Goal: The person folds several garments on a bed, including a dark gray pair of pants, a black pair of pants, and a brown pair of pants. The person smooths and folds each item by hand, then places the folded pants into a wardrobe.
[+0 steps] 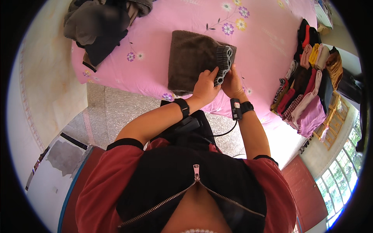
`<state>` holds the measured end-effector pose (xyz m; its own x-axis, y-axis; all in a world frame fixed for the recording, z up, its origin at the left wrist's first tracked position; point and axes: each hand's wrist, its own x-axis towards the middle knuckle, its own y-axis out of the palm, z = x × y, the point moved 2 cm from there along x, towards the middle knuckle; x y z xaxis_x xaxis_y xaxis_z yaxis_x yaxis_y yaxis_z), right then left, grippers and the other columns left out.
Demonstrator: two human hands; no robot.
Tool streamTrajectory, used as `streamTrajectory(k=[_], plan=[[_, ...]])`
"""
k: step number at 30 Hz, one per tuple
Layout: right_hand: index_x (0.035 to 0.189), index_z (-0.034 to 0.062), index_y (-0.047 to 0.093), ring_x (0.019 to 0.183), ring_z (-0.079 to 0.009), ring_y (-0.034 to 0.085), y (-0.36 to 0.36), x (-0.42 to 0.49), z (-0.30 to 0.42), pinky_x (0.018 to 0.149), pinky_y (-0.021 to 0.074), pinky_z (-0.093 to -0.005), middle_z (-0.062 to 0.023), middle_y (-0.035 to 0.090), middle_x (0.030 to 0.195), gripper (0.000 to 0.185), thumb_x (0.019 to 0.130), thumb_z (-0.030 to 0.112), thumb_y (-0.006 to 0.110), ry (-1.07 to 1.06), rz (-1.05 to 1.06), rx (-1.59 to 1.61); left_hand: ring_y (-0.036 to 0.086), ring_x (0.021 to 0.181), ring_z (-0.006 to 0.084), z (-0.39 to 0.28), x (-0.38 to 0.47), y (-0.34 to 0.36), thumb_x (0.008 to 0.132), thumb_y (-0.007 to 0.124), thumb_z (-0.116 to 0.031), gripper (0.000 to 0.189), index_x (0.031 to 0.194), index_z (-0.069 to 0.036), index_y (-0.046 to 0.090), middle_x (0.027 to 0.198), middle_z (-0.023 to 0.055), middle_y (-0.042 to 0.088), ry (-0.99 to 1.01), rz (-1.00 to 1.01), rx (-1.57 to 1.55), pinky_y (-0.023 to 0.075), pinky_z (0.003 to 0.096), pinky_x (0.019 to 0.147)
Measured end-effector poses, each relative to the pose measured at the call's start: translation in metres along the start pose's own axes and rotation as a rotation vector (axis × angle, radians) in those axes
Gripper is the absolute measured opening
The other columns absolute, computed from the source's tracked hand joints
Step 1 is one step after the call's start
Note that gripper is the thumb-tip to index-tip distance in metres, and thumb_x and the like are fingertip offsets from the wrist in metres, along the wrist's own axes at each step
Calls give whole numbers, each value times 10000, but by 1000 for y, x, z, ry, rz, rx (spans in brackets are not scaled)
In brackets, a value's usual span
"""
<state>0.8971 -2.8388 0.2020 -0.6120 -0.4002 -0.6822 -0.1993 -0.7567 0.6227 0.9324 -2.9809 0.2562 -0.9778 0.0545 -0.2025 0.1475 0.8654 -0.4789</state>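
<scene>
A folded dark brown fleece garment (191,61) lies on the pink flowered bed sheet (151,67) before me. Its gathered elastic band (223,62), with a pale scalloped edge, sits on the right side of the bundle. My left hand (206,87) grips the near end of the band, its index finger extended along the fabric. My right hand (233,83) is at the right edge, its thumb side up and some fingers hidden behind the cloth. Both wrists carry black straps, and a small device (236,109) is fixed on the right one.
A loose heap of dark clothes (99,29) lies at the bed's far left corner. Rows of folded and rolled clothes (306,78) line the right side. A speckled floor (116,110) shows below the bed edge, and a black cable (224,134) hangs from the right wrist device.
</scene>
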Motion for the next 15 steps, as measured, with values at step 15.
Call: streamTrajectory(k=[15], plan=[[1243, -59, 498, 1058, -335, 605, -108, 49, 11, 897, 482, -380, -247, 615, 1129, 821, 688, 458, 811, -191, -640, -1250, 548, 1020, 355, 43, -26, 51, 808, 607, -127, 388, 1168, 18, 592, 1048, 182, 577, 68, 460, 102, 454, 406, 923]])
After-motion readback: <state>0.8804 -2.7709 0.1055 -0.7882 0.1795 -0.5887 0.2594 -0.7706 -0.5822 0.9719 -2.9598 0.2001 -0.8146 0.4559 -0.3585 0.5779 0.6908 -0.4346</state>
